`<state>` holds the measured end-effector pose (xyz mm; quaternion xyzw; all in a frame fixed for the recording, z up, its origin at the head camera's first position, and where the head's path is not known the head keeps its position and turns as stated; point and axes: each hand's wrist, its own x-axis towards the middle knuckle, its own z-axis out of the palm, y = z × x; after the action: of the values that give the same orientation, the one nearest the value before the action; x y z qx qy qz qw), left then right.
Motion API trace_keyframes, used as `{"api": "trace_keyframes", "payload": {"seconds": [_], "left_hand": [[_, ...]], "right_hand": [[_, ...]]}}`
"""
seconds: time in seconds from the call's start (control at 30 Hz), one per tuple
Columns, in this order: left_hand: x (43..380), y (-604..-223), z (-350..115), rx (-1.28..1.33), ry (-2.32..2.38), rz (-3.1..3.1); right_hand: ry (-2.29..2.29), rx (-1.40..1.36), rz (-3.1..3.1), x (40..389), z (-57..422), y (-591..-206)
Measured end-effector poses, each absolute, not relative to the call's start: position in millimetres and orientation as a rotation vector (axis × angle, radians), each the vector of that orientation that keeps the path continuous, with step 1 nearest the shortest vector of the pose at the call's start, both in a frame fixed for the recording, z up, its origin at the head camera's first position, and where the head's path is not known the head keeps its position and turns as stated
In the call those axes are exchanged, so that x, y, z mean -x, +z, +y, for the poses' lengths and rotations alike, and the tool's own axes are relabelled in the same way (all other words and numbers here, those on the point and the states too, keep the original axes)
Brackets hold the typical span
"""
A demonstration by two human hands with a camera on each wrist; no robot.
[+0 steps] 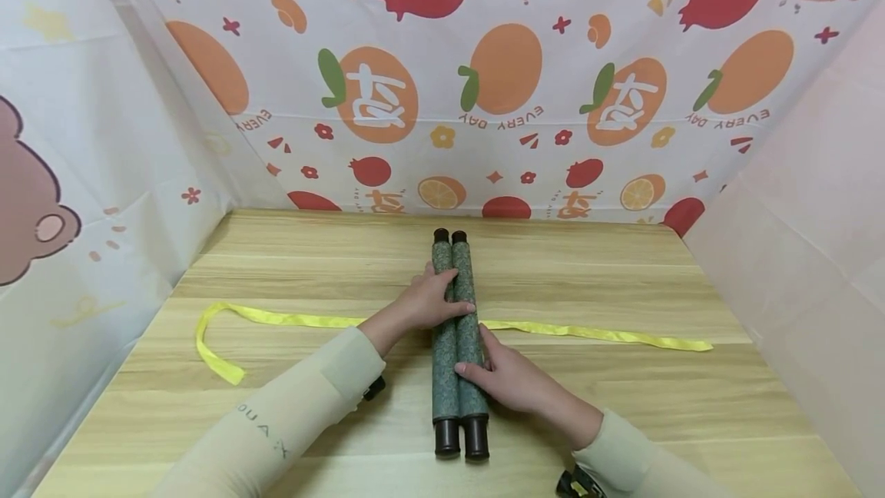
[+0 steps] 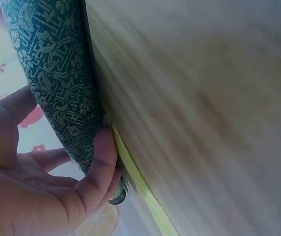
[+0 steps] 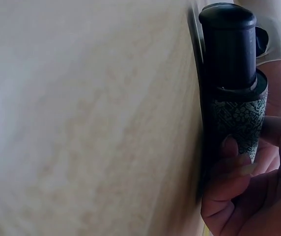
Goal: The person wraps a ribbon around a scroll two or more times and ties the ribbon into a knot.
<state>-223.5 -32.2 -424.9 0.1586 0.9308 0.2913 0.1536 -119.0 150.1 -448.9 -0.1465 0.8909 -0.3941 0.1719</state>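
A hanging scroll in green patterned brocade lies rolled from both ends into two parallel rolls. Dark knobs cap its ends. From the left side, my left hand grips the scroll around its middle, with the thumb across the right-hand roll. My right hand holds the right-hand roll nearer the front, thumb on top and fingers along its outer side. Brocade and curled left fingers show in the left wrist view. In the right wrist view, right fingers curl against the roll below a knob.
A yellow ribbon runs crosswise under the scroll, its left end bent toward the front. The wood-grain table meets a fruit-print cloth at the back. Pale cloths hang at both sides. Black devices sit at both wrists.
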Motion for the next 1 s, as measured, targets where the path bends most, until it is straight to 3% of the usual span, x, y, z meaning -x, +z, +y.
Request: {"api": "trace_keyframes", "payload": {"seconds": [0.53,1.0], "left_hand": [[224,-422,-37,-0.49,0.822,2.656],[230,-410,-89,-0.592,0.755,2.633]], "right_hand": [[-1.124,0.382,2.522,122,152,-451],[-0.904,0.29,2.824,153,186,-435]]}}
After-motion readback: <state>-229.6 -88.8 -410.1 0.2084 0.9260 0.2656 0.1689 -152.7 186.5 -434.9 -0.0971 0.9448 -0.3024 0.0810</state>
